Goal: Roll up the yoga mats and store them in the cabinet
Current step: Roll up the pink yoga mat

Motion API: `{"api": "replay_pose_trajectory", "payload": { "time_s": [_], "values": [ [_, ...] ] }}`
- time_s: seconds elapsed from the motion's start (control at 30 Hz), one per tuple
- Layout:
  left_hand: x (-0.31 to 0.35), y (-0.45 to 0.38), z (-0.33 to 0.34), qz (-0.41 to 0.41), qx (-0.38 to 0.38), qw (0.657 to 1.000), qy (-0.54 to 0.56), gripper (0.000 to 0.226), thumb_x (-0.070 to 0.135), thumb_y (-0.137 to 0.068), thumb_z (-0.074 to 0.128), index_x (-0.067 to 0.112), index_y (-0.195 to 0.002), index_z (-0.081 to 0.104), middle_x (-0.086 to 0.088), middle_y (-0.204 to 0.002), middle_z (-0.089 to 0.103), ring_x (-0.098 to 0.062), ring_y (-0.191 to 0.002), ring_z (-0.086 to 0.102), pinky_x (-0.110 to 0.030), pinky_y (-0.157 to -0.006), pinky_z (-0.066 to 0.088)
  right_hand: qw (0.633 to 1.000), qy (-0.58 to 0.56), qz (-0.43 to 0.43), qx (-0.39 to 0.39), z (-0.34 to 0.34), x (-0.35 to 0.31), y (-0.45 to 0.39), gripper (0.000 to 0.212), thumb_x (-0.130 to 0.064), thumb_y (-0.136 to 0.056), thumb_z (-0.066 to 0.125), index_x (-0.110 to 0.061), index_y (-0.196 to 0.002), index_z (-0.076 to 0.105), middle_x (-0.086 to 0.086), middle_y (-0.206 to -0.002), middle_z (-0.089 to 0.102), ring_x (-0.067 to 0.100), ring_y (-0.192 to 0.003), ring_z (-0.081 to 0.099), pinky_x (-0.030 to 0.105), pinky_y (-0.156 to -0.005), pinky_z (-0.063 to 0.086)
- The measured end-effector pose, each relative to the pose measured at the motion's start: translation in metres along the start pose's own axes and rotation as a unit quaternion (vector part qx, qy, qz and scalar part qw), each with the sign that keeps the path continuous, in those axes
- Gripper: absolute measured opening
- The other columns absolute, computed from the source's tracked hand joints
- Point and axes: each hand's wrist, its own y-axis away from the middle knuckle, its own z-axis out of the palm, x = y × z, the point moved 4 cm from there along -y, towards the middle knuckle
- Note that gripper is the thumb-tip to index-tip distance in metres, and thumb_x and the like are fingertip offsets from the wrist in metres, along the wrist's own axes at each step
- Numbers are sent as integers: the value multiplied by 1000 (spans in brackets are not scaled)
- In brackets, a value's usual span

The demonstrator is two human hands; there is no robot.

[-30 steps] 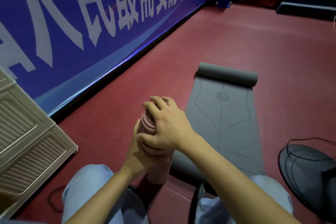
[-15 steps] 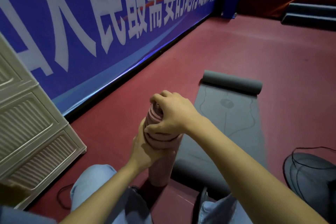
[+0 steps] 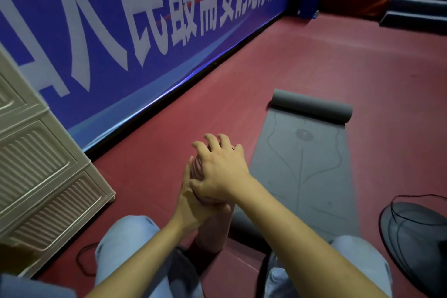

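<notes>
A: Item one, at 9 o'clock?
B: Cream cabinet [image 3: 41, 172], ribbed panels, standing on the red floor [image 3: 314, 60]. Blue banner [image 3: 145, 38] with white lettering runs behind it toward 1 o'clock.

A: Item two, centre?
B: Pink yoga mat [image 3: 212, 227], rolled, stood on end on the floor between the knees. Left hand [image 3: 193, 208] wraps its side from 9 o'clock, fingers curled round the roll. Right hand [image 3: 219, 172] lies over the top end, fingers spread and bent down over the rim, thumb pressing the side.

A: Item three?
B: Grey yoga mat [image 3: 302, 176], at 2 o'clock of the pink one, flat on the floor, printed lines on it. Far end rolled into a short tube; near end curled up just beside the pink roll.

A: Item four, at 4 o'clock?
B: Dark round object [image 3: 416, 242] with a black cable looped over it; cannot tell what it is.
</notes>
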Motion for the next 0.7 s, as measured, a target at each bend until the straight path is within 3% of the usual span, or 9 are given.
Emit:
{"api": "replay_pose_trajectory", "payload": {
  "time_s": [0.07, 0.17, 0.2, 0.27, 0.4, 0.5, 0.57, 0.67, 0.7],
  "values": [
    [6, -2, -6, 17, 14, 1000, 7, 130, 41, -39, 91, 17, -153, 32, 16, -134, 61, -11, -124, 62, -46, -104, 51, 1000, 0, 0, 21, -8, -4, -4, 66, -62, -82, 54, -25, -135, 46, 6, -132, 48, 35, -120, 43, 51, -91, 39],
    [18, 2, -15, 33, 54, 998, 7, 107, 44, -38, 92, 54, -133, 45, 30, -118, 66, 7, -106, 66, -22, -85, 55, 999, -27, -23, 39, -28, -5, -7, 57, -60, -77, 63, -23, -120, 54, 3, -117, 54, 32, -109, 47, 51, -89, 43],
    [23, 4, -18, 36, 64, 997, 23, 108, 41, -38, 95, 53, -133, 45, 30, -118, 67, 6, -106, 66, -19, -83, 55, 998, -31, -36, 51, -35, -5, -6, 57, -60, -76, 64, -23, -118, 56, 2, -115, 55, 32, -106, 48, 50, -89, 44],
    [20, 6, -22, 32, 61, 997, 37, 121, 34, -40, 98, 34, -146, 41, 25, -127, 65, -1, -116, 65, -24, -90, 55, 994, -27, -51, 94, -42, -6, -1, 55, -61, -75, 63, -24, -115, 58, 1, -111, 58, 30, -101, 50, 47, -86, 45],
    [5, 18, -18, 15, 1, 1000, -2, 146, 42, -43, 92, 14, -160, 10, 30, -142, 51, -4, -132, 54, -32, -108, 44, 994, -46, -21, 100, -16, -5, 13, 49, -63, -78, 55, -25, -109, 60, -1, -104, 59, 29, -97, 52, 44, -83, 43],
    [5, 23, -17, -25, 10, 1000, 2, 119, 44, -42, 91, 19, -148, 44, 10, -131, 65, -17, -123, 64, -36, -95, 54, 991, -93, -10, 100, -20, -1, 8, 44, -61, -76, 62, -26, -102, 68, -6, -100, 65, 26, -96, 57, 39, -82, 47],
    [13, 24, -20, -10, 41, 999, 14, 99, 38, -41, 93, 24, -132, 58, 11, -111, 73, -11, -108, 70, -29, -85, 56, 983, -145, -10, 115, -40, 3, 4, 36, -54, -76, 69, -24, -95, 73, -8, -92, 71, 22, -92, 64, 36, -78, 53],
    [17, 32, -13, -9, 61, 993, 96, 97, 0, -50, 97, 17, -135, 52, 25, -110, 71, 5, -102, 68, -15, -81, 51, 979, -157, -20, 129, -44, 4, 10, 36, -58, -79, 66, -27, -96, 74, -10, -94, 72, 19, -92, 65, 37, -76, 54],
    [17, 36, -10, -1, 52, 993, 106, 100, 1, -53, 95, 19, -137, 46, 33, -111, 68, 8, -102, 66, -11, -81, 49, 980, -153, -17, 126, -35, 1, 16, 38, -60, -80, 62, -28, -97, 72, -11, -97, 71, 21, -94, 64, 39, -77, 53]
  ]
}}
